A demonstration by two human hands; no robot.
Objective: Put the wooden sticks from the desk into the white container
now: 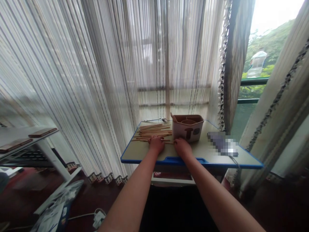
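Many thin wooden chopsticks point(154, 130) lie in a loose, roughly parallel spread on the left part of a small table point(140, 154). My left hand point(156, 143) is closed, its fingers curled over chopsticks at the near side of that spread. One chopstick runs from it towards my right hand point(182, 146). The fingers of the right hand are bent and closed at that stick's end, just before a brown and white utensil holder point(187, 129); what they grip is partly hidden. The holder stands upright, with dividers inside and a dark mushroom-shaped print.
Behind the chopsticks lies a shiny metal utensil point(154, 120). A blurred-out object point(223, 144) with a cord is on the table's right. Curtains point(108, 80) hang close behind the table. A white desk point(14, 138) stands left, with a white plug point(98, 219) on the floor.
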